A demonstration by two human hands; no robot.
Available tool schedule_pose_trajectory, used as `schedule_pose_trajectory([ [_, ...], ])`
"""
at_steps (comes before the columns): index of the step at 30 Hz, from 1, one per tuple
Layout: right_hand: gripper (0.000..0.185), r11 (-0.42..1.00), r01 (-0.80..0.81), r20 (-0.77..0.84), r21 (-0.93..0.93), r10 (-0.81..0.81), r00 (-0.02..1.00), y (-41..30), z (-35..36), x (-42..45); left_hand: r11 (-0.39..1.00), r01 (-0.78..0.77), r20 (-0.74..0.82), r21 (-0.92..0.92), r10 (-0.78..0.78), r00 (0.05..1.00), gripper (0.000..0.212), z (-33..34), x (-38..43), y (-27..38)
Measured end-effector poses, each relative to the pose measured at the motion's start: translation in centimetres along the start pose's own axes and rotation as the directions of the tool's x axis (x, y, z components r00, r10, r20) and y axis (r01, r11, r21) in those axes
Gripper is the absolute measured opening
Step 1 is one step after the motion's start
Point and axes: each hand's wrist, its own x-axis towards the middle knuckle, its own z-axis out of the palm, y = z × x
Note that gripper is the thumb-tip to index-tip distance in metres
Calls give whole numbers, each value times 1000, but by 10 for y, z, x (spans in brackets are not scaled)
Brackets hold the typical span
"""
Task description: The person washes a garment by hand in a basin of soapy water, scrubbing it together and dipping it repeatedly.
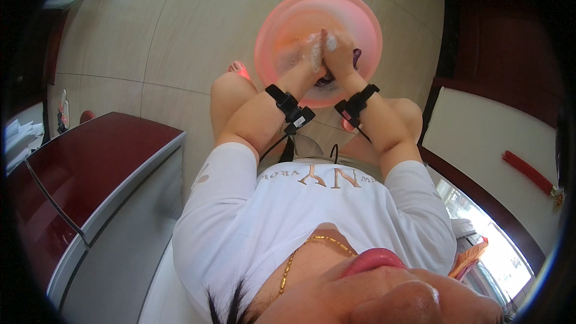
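Observation:
A round pink plastic basin (265,22) stands on the floor in front of me, with soapy water inside. Both hands are down in it, close together and partly covered in white suds. My left hand (312,51) and my right hand (339,51) meet near the basin's middle. Dark wet cloth (325,79) shows just below and between them, and a purple-dark piece sticks out beside the right hand. The fingers are mostly hidden by foam and by each other, so how they grip the cloth is unclear. Black straps with small devices sit on both forearms.
Beige floor tiles (189,22) lie around the basin. A dark red-topped cabinet (121,153) stands at the left. Dark wooden furniture and a pale panel (490,130) with a red tassel (526,173) are at the right. My bent knees flank my forearms.

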Motion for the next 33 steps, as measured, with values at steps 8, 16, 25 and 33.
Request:
schedule_pose_trajectory([
  [8,10,976,200,-71,83,-195,978,-21,-7,3,981,65,139,-184,-40,990,30,13,-25,33],
  [16,19,989,-33,-126,-145,15,992,33,6,-3,985,-91,122,144,74,990,38,-3,14,1],
  [25,13,979,202,-54,-12,-202,978,-4,7,-11,951,266,-36,-155,-274,961,51,16,-5,21],
  [33,59,686,-547,67,480,593,802,68,-25,17,962,171,321,-213,-96,942,58,2,4,36],
])
